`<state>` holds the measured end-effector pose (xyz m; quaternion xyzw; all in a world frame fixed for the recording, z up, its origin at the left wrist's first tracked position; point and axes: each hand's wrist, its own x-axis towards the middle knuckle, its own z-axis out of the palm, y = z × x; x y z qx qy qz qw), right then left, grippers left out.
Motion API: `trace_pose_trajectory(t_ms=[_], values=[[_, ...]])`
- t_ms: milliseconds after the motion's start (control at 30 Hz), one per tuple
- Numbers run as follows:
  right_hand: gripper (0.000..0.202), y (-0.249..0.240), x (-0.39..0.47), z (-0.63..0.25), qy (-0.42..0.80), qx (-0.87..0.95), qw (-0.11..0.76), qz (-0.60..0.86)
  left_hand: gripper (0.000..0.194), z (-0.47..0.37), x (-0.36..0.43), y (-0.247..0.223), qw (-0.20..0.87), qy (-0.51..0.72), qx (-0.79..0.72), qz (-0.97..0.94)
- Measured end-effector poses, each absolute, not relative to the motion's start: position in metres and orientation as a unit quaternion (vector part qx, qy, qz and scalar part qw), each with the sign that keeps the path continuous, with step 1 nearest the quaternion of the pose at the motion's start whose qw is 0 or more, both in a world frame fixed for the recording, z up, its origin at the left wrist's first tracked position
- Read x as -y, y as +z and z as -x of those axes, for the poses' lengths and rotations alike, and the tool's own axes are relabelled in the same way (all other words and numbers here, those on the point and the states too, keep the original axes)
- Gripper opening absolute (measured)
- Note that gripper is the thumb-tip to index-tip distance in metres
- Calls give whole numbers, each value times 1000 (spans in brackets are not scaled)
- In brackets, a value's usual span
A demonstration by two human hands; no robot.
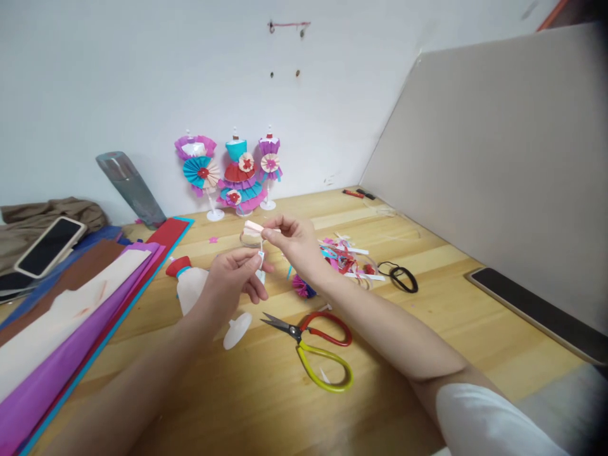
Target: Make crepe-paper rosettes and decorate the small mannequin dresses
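Note:
My right hand point(291, 239) pinches a small pale pink piece of folded paper point(253, 228) between thumb and fingertips. Just below it, my left hand point(236, 271) is closed on a small white strip with a bluish edge point(261, 258); what the strip is I cannot make out. Behind my left wrist lies a doll-sized dress form in a red and cream paper dress point(192, 285), partly hidden. Its round white base point(237, 330) rests near scissors point(294, 330) with one red and one yellow handle, blades apart, on the wooden table.
Three small dress forms in paper dresses point(243, 183) stand by the wall. Coloured paper sheets point(71, 310), a tilted bottle point(130, 190) and a phone point(50, 247) are at left. Right of my hands lie paper scraps point(342, 253), a black hair tie point(403, 278) and another phone point(536, 310).

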<state>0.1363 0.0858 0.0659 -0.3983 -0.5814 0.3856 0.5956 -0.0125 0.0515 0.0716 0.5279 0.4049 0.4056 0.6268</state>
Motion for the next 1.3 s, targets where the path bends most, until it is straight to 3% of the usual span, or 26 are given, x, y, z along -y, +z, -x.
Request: trace_pose_trajectory(t_ms=[200, 333, 433, 567, 733, 867, 1067, 1233, 1300], values=[[8, 60, -85, -142, 110, 734, 515, 429, 21, 19, -54, 76, 518, 396, -468, -596], [16, 66, -80, -143, -117, 832, 347, 417, 22, 26, -55, 80, 396, 344, -498, -690], [19, 77, -72, -141, -172, 876, 205, 401, 29, 27, -56, 78, 261, 292, -506, -768], [17, 89, -65, -144, -115, 924, 90, 354, 28, 26, -58, 72, 130, 218, -499, -829], [20, 94, -72, -164, 99, 952, 105, 268, 25, 28, -62, 69, 187, 162, -425, -871], [12, 96, -81, -174, 281, 926, 117, 224, 20, 32, -70, 69, 202, 164, -396, -881], [9, 95, -87, -173, 403, 863, 181, 244, 15, 43, -82, 75, 376, 197, -370, -827], [12, 90, -86, -171, 432, 818, 254, 282, 8, 44, -87, 76, 445, 272, -373, -768], [15, 89, -85, -169, 458, 796, 278, 281, 15, 44, -87, 74, 514, 306, -351, -721]])
